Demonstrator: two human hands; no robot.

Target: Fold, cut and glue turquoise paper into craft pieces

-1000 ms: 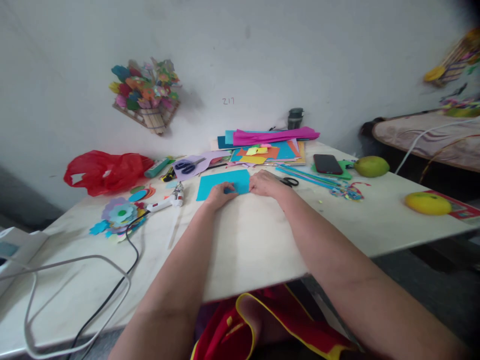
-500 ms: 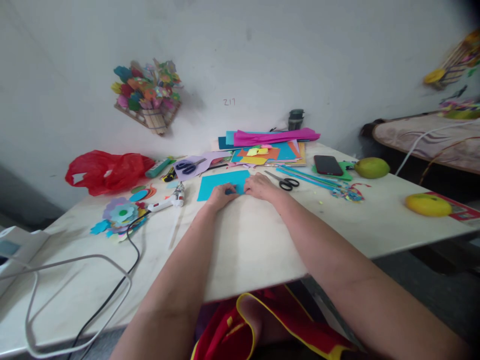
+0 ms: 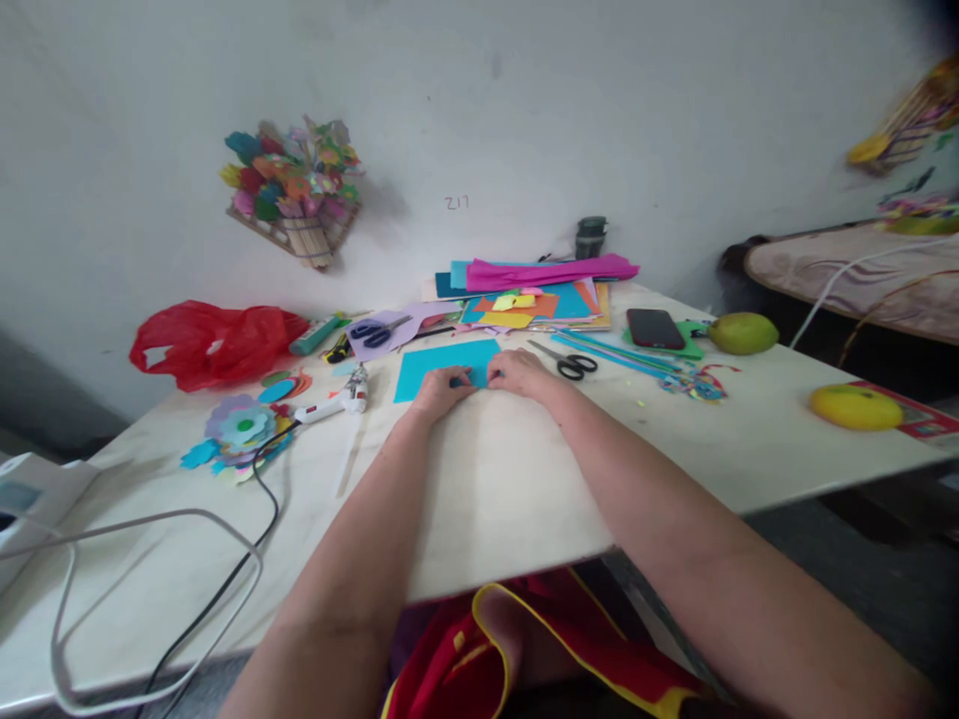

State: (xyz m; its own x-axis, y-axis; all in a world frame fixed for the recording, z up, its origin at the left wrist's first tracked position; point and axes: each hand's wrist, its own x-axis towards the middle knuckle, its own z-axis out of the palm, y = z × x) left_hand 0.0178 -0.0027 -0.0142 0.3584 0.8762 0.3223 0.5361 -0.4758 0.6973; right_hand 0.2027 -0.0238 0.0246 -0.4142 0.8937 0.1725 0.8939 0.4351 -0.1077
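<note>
A sheet of blue paper [image 3: 420, 370] lies flat on the pale table, its near edge under both my hands. My left hand [image 3: 444, 391] is closed at that edge, fingers curled and pressed on the paper. Close by on the right, my right hand [image 3: 516, 372] pinches the paper's near right edge. The fingertips are too small to show exactly how the edge is gripped. Black-handled scissors [image 3: 575, 367] rest just right of my right hand. To the left of the sheet lies a white glue gun [image 3: 334, 404] with a black cord.
Paper flowers [image 3: 244, 429] and a red plastic bag [image 3: 214, 345] are on the left. Coloured paper [image 3: 554, 272] is stacked at the back. Blue paper strips [image 3: 610, 357], a phone [image 3: 654, 330], a green mango [image 3: 743, 334] and a yellow mango [image 3: 856, 407] lie right. A white cable [image 3: 187, 512] loops front left.
</note>
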